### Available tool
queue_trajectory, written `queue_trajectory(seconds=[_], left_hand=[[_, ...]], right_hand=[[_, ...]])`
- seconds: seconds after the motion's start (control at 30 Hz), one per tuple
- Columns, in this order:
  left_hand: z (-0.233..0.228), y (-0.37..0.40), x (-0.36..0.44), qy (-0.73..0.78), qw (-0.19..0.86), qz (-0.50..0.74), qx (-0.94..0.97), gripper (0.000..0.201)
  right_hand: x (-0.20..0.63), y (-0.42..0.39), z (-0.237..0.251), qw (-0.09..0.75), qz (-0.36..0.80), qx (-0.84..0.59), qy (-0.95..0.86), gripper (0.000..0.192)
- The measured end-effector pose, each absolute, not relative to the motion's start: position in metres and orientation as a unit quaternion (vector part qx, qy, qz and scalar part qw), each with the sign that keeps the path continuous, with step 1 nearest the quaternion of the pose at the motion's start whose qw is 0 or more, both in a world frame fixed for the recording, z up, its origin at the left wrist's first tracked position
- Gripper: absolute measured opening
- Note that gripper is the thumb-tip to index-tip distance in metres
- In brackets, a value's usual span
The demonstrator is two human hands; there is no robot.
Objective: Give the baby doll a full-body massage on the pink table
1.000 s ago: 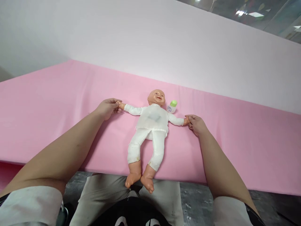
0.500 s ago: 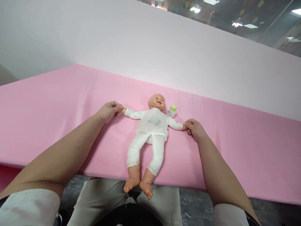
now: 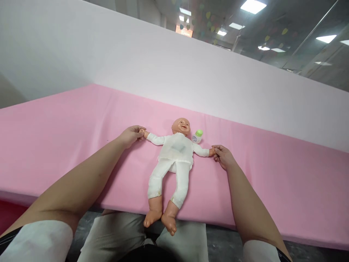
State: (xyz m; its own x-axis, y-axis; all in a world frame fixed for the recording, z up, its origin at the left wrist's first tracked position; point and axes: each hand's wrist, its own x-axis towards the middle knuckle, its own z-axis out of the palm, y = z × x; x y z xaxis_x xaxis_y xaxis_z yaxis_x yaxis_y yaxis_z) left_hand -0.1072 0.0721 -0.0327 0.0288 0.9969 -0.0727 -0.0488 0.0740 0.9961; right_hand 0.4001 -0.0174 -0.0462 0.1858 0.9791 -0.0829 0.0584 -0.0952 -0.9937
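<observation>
- The left hand [image 3: 130,135] has its grip closed on one tiny hand of the doll [image 3: 171,160], fingertips pinched around it at the end of the outstretched sleeve.
- The right hand [image 3: 223,156] does the same on the other side, its grip pinched shut on the doll's other hand.
- Between the two hands, the doll's arms are stretched out straight to either side, so the body makes a cross shape.
- The doll lies on its back on the pink tabletop [image 3: 54,138], bald head pointing away from the person, face up.
- It wears a white top and white trousers; the trouser cuffs look a little stained.
- Its bare feet hang past the near edge of the tabletop, above the person's lap.
- A small bottle [image 3: 197,136] with a green cap sits just beside the doll's head, close to the shoulder on the right-hand side.
- Both forearms reach in from the near edge, short white sleeves showing at the bottom corners.
- A pale wall panel [image 3: 191,72] rises behind the pink surface, with ceiling lights visible above it.
</observation>
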Motion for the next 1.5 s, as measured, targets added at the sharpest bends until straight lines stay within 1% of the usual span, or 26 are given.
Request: queue_trajectory(seconds=[0.1,0.17,0.27,0.37,0.53,0.63,0.73,0.8,0.87,0.97,1.03,1.1,1.23,1.3,1.37,1.43,1.5], left_hand=[[-0.031,0.072,-0.108,0.486,0.551,0.484,0.475,0.050],[-0.029,0.074,-0.107,0.495,0.554,0.477,0.471,0.053],[-0.026,0.077,-0.103,0.516,0.552,0.467,0.460,0.048],[-0.026,0.080,-0.098,0.531,0.537,0.479,0.447,0.042],[-0.033,0.079,-0.093,0.538,0.502,0.522,0.431,0.030],[-0.034,0.078,-0.090,0.530,0.491,0.546,0.424,0.031],[-0.032,0.076,-0.084,0.490,0.511,0.575,0.411,0.037],[-0.031,0.074,-0.077,0.466,0.541,0.563,0.415,0.036],[-0.031,0.073,-0.071,0.476,0.568,0.518,0.427,0.032],[-0.032,0.072,-0.068,0.507,0.584,0.464,0.432,0.027],[-0.031,0.071,-0.068,0.508,0.576,0.469,0.436,0.026],[-0.028,0.068,-0.068,0.507,0.545,0.490,0.455,0.026],[-0.015,0.051,-0.057,0.500,0.449,0.522,0.526,0.027],[-0.011,0.037,-0.045,0.472,0.421,0.538,0.557,0.033],[-0.009,0.023,-0.031,0.425,0.414,0.533,0.604,0.042],[-0.011,0.012,-0.020,0.387,0.379,0.483,0.688,0.037],[-0.013,0.007,-0.013,0.337,0.340,0.417,0.773,0.036]], right_hand=[[0.400,-0.021,-0.041,0.507,0.472,-0.566,-0.447,0.056],[0.400,-0.020,-0.039,0.503,0.478,-0.566,-0.446,0.055],[0.398,-0.015,-0.038,0.494,0.480,-0.576,-0.440,0.049],[0.392,-0.011,-0.041,0.503,0.459,-0.593,-0.429,0.045],[0.382,-0.010,-0.047,0.527,0.412,-0.619,-0.412,0.049],[0.383,-0.010,-0.044,0.548,0.414,-0.601,-0.408,0.050],[0.384,-0.008,-0.038,0.570,0.436,-0.566,-0.406,0.051],[0.383,-0.007,-0.036,0.569,0.463,-0.545,-0.406,0.051],[0.380,-0.007,-0.037,0.548,0.486,-0.543,-0.410,0.050],[0.374,-0.010,-0.039,0.517,0.483,-0.571,-0.417,0.045],[0.371,-0.013,-0.038,0.514,0.463,-0.588,-0.419,0.044],[0.368,-0.016,-0.032,0.520,0.424,-0.606,-0.428,0.046],[0.349,-0.026,-0.015,0.544,0.305,-0.615,-0.483,0.051],[0.329,-0.034,-0.009,0.538,0.238,-0.600,-0.542,0.045],[0.305,-0.042,-0.007,0.499,0.149,-0.572,-0.634,0.034],[0.284,-0.049,-0.007,0.447,0.103,-0.508,-0.729,0.029],[0.270,-0.054,-0.008,0.395,0.073,-0.443,-0.802,0.031]])
